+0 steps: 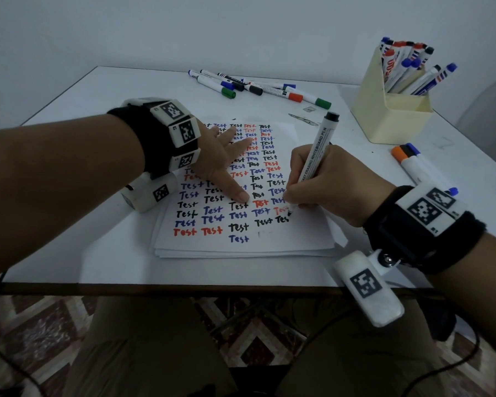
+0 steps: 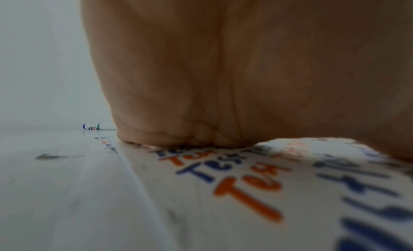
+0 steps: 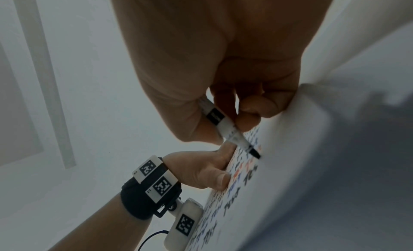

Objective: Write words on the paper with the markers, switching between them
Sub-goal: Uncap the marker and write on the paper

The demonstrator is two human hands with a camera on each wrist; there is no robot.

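Note:
A stack of white paper (image 1: pixel 304 236) lies in the middle of the table, covered in rows of "Test" in black, blue and red. My right hand (image 1: pixel 321 181) grips a black whiteboard marker (image 1: pixel 315 156), cap end up, its tip (image 1: pixel 289 212) touching the paper at the right end of a lower row. In the right wrist view the marker (image 3: pixel 225 126) is pinched between thumb and fingers, tip on the sheet. My left hand (image 1: pixel 221 167) lies flat on the paper with fingers spread, thumb pointing toward the marker tip. The left wrist view shows the palm (image 2: pixel 223 69) pressed on the paper (image 2: pixel 223 219).
Several loose markers (image 1: pixel 258 87) lie at the back of the table. A cream holder (image 1: pixel 390 110) full of markers stands at the back right. More markers (image 1: pixel 415 164) lie by the right edge. The table's front edge (image 1: pixel 184 286) runs just below the paper.

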